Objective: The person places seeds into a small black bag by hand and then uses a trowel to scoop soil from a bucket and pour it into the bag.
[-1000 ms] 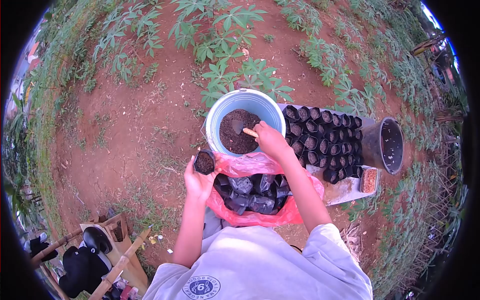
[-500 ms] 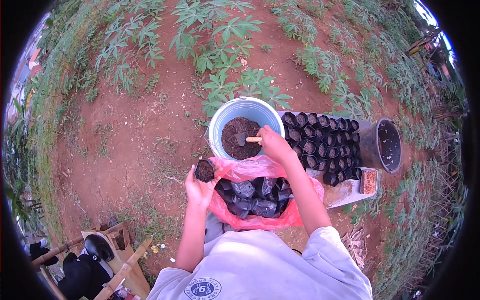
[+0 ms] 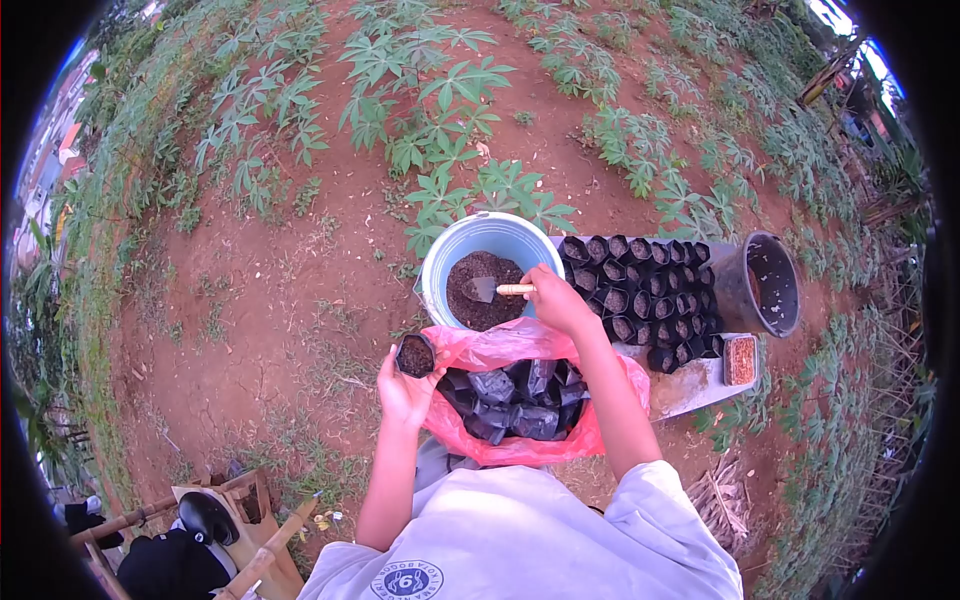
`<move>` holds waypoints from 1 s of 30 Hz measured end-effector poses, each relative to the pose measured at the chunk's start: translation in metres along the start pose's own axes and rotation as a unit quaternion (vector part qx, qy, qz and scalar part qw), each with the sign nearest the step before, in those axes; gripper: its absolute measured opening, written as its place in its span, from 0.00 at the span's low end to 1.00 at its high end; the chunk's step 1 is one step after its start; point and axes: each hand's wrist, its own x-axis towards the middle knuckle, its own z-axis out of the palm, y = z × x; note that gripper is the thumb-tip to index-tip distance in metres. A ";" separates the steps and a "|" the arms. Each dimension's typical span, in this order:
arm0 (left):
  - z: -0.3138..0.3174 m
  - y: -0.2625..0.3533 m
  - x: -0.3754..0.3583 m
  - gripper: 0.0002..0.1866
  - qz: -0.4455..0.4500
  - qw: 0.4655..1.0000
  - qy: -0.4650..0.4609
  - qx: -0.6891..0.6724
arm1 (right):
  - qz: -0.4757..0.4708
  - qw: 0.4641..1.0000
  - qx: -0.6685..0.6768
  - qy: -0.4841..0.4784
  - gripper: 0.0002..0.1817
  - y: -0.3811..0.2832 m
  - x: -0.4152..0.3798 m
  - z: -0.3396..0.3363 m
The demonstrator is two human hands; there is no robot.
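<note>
At the center of the frame, the right hand grips a wooden-handled metal trowel, its long axis nearly level across the picture, blade pointing left at dark soil inside a round light-blue plastic bucket. Lower left of it, the left hand clasps a soil-filled black plastic planting bag, mouth facing the camera.

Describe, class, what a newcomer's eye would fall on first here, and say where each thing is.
Probably the bright pink plastic bag, open just in front of the person's body, with dark plastic bunched inside. Next, the pale blue bucket beyond it, where the right hand holds a trowel over dark soil. To the bucket's right, rows of small black bags crowd a board.
</note>
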 end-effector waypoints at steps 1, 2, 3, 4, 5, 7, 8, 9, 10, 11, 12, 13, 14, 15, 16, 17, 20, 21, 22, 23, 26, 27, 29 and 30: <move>0.001 0.001 -0.001 0.29 0.000 1.000 -0.003 0.002 | -0.001 1.000 0.000 0.004 0.07 -0.002 -0.002 -0.003; 0.002 0.001 -0.002 0.27 -0.002 1.000 0.004 -0.006 | 0.011 1.000 0.019 0.005 0.08 -0.004 -0.004 -0.006; 0.003 0.002 -0.003 0.25 -0.004 1.000 0.010 -0.013 | 0.023 0.999 0.038 0.006 0.09 -0.006 -0.006 -0.010; 0.005 0.002 -0.003 0.25 -0.003 1.000 0.007 -0.012 | 0.022 0.999 0.038 0.010 0.09 -0.005 -0.007 -0.012; 0.006 0.003 -0.004 0.25 -0.002 1.000 0.005 -0.008 | 0.015 0.998 0.050 0.021 0.09 -0.003 -0.008 -0.014; 0.006 0.005 -0.005 0.25 -0.001 1.000 0.000 -0.003 | 0.006 0.998 0.061 0.034 0.09 -0.010 -0.012 -0.023; 0.004 0.005 -0.004 0.27 -0.006 1.000 -0.009 0.007 | 0.002 0.997 0.070 0.043 0.09 -0.013 -0.015 -0.029; 0.004 0.006 -0.003 0.28 -0.011 1.000 -0.018 0.017 | -0.002 0.996 0.079 0.051 0.09 -0.021 -0.019 -0.037; 0.005 0.007 -0.003 0.28 -0.010 1.000 -0.022 0.018 | -0.003 0.995 0.078 0.055 0.09 -0.030 -0.022 -0.046; 0.006 0.007 -0.002 0.28 -0.014 0.999 -0.027 0.020 | -0.015 0.995 0.082 0.060 0.09 -0.039 -0.027 -0.054; 0.007 0.008 -0.003 0.28 -0.018 0.999 -0.032 0.021 | -0.026 0.994 0.087 0.065 0.09 -0.048 -0.031 -0.062; 0.010 0.008 -0.004 0.28 -0.017 0.999 -0.033 0.022 | -0.027 0.994 0.086 0.066 0.09 -0.057 -0.035 -0.070; 0.013 0.009 -0.005 0.28 -0.019 0.999 -0.032 0.025 | -0.032 0.993 0.090 0.070 0.09 -0.066 -0.039 -0.077; 0.016 0.010 -0.006 0.29 -0.021 0.999 -0.030 0.028 | -0.036 0.992 0.093 0.074 0.09 -0.072 -0.043 -0.082; 0.019 0.011 -0.006 0.29 -0.022 0.999 -0.031 0.028 | -0.056 0.991 0.094 0.082 0.10 -0.075 -0.046 -0.085; 0.021 0.012 -0.007 0.28 -0.024 0.999 -0.036 0.016 | -0.055 0.991 0.094 0.082 0.10 -0.082 -0.050 -0.090; 0.025 0.014 -0.008 0.26 -0.027 0.999 -0.042 0.000 | -0.068 0.991 0.091 0.069 0.10 -0.102 -0.063 -0.103; 0.028 0.015 -0.008 0.26 -0.026 0.999 -0.047 -0.003 | -0.067 0.991 0.091 0.065 0.10 -0.108 -0.067 -0.106; 0.032 0.016 -0.010 0.26 -0.029 0.998 -0.056 -0.004 | -0.070 0.992 0.090 0.059 0.10 -0.114 -0.070 -0.109; 0.032 0.016 -0.009 0.26 -0.029 0.998 -0.053 -0.007 | -0.074 0.992 0.089 0.053 0.11 -0.121 -0.073 -0.112; 0.038 0.016 -0.009 0.25 -0.018 0.998 -0.061 0.013 | -0.082 0.994 0.069 0.023 0.11 -0.137 -0.077 -0.117; 0.038 0.016 -0.009 0.25 -0.019 0.998 -0.060 0.011 | -0.090 0.994 0.062 0.009 0.11 -0.142 -0.078 -0.117; 0.038 0.014 -0.009 0.24 0.001 0.998 -0.061 0.019 | -0.094 0.995 0.034 -0.008 0.10 -0.150 -0.078 -0.117; 0.040 0.013 -0.008 0.22 -0.004 0.998 -0.052 0.021 | -0.100 0.995 0.008 -0.022 0.10 -0.153 -0.077 -0.116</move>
